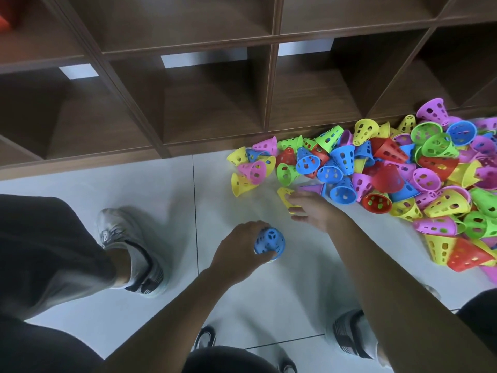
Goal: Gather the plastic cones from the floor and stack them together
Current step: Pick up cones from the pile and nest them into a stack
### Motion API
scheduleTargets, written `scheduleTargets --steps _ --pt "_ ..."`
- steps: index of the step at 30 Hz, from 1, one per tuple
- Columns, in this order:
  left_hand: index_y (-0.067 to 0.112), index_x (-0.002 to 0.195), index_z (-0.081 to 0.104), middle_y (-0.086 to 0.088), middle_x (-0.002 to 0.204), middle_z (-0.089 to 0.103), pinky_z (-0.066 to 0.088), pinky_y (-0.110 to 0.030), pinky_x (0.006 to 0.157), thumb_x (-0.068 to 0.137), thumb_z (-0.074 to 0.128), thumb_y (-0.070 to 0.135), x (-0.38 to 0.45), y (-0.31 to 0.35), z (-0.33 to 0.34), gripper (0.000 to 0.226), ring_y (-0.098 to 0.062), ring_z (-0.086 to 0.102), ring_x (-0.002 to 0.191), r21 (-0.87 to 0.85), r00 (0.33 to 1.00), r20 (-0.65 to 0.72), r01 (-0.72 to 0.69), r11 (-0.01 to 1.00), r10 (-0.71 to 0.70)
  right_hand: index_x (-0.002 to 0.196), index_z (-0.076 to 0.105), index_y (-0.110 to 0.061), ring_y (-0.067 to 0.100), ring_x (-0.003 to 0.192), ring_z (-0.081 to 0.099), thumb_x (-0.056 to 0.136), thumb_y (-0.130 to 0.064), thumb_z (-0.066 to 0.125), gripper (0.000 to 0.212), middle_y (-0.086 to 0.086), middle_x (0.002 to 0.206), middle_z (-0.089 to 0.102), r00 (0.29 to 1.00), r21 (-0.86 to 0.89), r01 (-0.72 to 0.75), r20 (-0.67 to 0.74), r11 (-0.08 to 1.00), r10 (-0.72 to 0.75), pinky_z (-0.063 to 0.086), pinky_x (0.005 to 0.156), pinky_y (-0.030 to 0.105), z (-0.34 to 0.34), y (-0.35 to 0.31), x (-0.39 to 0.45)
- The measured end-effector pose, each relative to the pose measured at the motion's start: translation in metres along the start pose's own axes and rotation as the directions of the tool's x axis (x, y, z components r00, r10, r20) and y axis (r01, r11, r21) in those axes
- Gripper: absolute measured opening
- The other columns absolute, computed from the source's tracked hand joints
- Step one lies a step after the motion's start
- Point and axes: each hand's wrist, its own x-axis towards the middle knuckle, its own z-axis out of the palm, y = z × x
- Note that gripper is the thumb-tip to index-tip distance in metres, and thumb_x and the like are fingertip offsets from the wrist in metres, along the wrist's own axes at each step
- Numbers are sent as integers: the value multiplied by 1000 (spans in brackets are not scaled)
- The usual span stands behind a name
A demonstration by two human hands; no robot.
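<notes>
At about 9 o'clock a gray sneaker point(131, 251) stands on the white tile floor point(80, 195), under a leg in dark pants point(45, 251). Along the top, from 9 o'clock round to 2 o'clock, runs a brown wooden shelf point(188, 103) with square cubbies.

Near the middle, a bit toward 6 o'clock, the left hand point(239, 249) is wrapped around a blue cone point(270, 242). Its fingers and thumb are curled tight on the cone's sides. The cone's small top, with its little holes, points up at the camera. A sliver of green peeks out under the blue cone, so it may sit on another cone, but that is hard to tell.

Just toward 3 o'clock from it, the right hand point(312, 208) reaches to the edge of the pile. Its fingers are spread over a yellow cone point(286, 197) lying on the floor and touch it. The picture is blurry there, so I cannot tell if the fingers are pinching it.

From 1 o'clock down to 4 o'clock lies a big pile of plastic cones point(390, 168) in yellow, pink, green, blue and red, all tumbled against the bottom of the shelf.

At 5 o'clock another gray sneaker point(352, 335) shows under the right arm.
</notes>
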Motion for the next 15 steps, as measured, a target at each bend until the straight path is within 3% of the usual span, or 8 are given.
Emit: scheduleTargets --steps 4,9,15 --pt "38 135 50 21 129 56 45 -24 98 87 69 47 1 -6 3 52 -1 50 118 10 998 -55 8 1000 -8 124 61 -10 24 100 61 96 -24 64 31 7 110 64 999 84 37 -39 996 -33 51 76 31 -6 -2 -2" --pt "35 138 48 19 133 55 48 -29 99 90 67 43 11 -8 2 52 -5 52 120 24 997 -73 11 1000 -9 119 68 -11 19 103 64 97 -21 62 25 3 109 69 996 194 93 -1 977 -94 50 84 31 -12 -15 -14" --pt "32 141 48 16 136 55 48 -35 104 88 69 41 23 -14 -1 57 -9 52 124 -40 997 -73 31 999 -34 108 65 -7 16 88 70 95 4 55 20 7 98 75 976 399 159 77 903 -206 57 74 24 -10 -34 -28"
